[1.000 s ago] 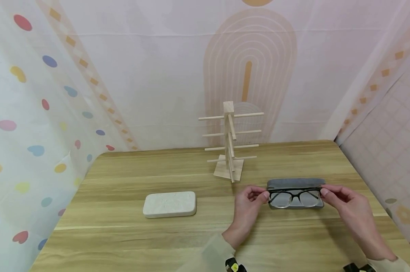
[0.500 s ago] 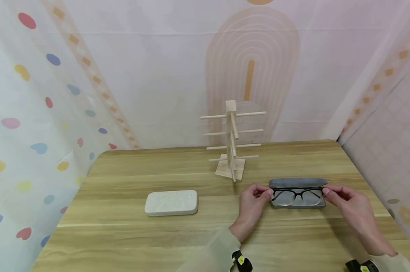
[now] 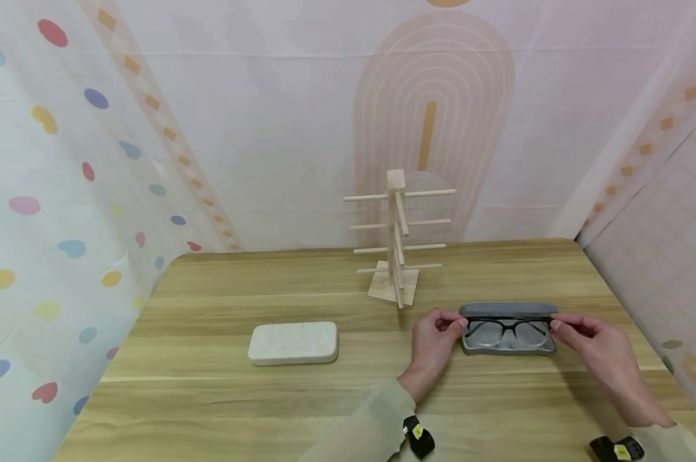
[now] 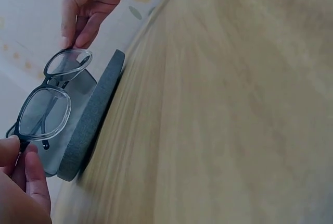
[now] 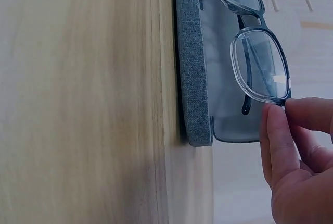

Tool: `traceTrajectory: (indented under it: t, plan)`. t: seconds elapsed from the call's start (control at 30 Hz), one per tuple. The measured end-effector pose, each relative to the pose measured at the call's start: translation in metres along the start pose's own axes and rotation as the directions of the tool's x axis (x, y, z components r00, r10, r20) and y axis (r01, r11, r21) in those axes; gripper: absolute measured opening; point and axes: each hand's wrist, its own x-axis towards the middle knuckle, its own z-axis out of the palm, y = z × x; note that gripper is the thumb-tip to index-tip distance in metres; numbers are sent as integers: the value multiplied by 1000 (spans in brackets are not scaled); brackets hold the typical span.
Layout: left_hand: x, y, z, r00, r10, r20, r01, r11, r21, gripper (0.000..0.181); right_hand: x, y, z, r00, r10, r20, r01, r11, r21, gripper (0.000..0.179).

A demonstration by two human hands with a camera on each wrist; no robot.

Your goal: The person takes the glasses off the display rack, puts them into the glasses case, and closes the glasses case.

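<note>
Black-topped eyeglasses (image 3: 506, 326) with clear lower rims are held over an opened grey fabric glasses case (image 3: 508, 351). My left hand (image 3: 431, 346) pinches their left corner between thumb and fingers, and my right hand (image 3: 599, 353) pinches the right corner. In the left wrist view, the eyeglasses (image 4: 47, 101) have their temples folded behind the lenses, above the case (image 4: 93, 120). From the right wrist, the right hand's fingertips (image 5: 278, 114) grip the frame's end, close over the pale grey lining of the case (image 5: 192, 67).
A wooden peg stand (image 3: 397, 240) with several rods rises behind the hands, left of the grey case. Farther left, a closed cream glasses case (image 3: 293, 343) lies on the wood-grain table (image 3: 209, 410). Patterned cloth (image 3: 267, 128) hangs behind and at both sides.
The whole head view has shifted slightly. Both hands keep their pinch on the eyeglasses, which stay over the grey case with hardly any movement.
</note>
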Motion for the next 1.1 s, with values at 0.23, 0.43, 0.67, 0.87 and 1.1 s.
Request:
traceTrajectory:
  t: [0.23,0.43,0.67,0.87,1.1]
  plan:
    - [1,-4,1,1000,8,5,-8,1000,17,5,4,1,-1,1000,15,27,-14,1000,-23,48]
    - [3,-6,1,1000,3,5,-4,999,44,5,7,5,-1,999,22,36,-22,1000,-21,46]
    - [6,-10,2,1000,-12,-4,13,995,96,6,9,10,2,999,1,37,-3,1000,30,39]
    - [7,-9,2,1000,-25,3,25,991,129,5,11,11,3,999,22,35,-22,1000,-8,38]
    - [8,-9,2,1000,-16,4,15,983,184,6,13,11,2,998,37,47,-35,998,-51,37]
